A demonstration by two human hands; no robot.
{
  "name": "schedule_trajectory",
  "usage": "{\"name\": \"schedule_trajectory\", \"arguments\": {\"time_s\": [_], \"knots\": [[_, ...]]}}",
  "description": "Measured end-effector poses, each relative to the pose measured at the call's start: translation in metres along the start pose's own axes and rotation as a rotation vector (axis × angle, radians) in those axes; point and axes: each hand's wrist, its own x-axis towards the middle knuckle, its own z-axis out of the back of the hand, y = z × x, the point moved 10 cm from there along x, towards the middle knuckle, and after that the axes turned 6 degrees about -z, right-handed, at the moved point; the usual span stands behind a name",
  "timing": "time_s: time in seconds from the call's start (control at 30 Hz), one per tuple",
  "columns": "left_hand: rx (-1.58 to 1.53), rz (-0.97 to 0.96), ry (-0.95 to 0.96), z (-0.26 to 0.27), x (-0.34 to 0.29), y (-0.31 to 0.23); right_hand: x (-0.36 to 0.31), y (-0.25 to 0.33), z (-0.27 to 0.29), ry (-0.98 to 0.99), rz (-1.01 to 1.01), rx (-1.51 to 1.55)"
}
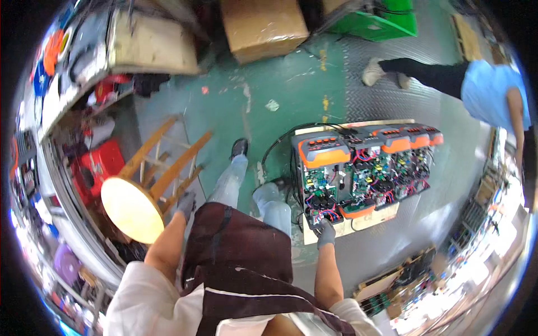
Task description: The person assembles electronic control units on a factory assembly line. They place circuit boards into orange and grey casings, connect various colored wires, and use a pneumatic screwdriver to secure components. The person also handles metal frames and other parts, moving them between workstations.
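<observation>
"Where was that open orange-and-grey unit point(328, 154)?"

"At the near end of a row of similar ones, on a wooden base point(386, 215) to the person's right. The gloved right hand point(325, 234) was at its lower edge; I couldn't tell whether the fingers had clamped on. The left hand point(186, 205) hung near the yellow-topped stool point(131, 210), too blurred to say if its fingers were apart or together."

"How would it have handled?"

"Heavy and stiff, I guessed, with a hard shell that a glove might slip on. The bare circuit board point(318, 182) and loose coloured wires looked fragile, so I'd have taken the orange end casing and the outer rim, never the wiring."

"Any brand or label?"

"The casing had small markings, but none I could read from there."
</observation>
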Motion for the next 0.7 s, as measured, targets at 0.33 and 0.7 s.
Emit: {"name": "schedule_trajectory", "arguments": {"time_s": [0.33,0.7], "knots": [[0.151,-0.324,0.325,-0.058,-0.082,-0.242,-0.061,-0.014,-0.036,0.107,-0.057,-0.116],[0.267,-0.458,0.391,-0.216,-0.130,-0.524,-0.023,0.169,-0.094,0.242,-0.007,0.041]]}}
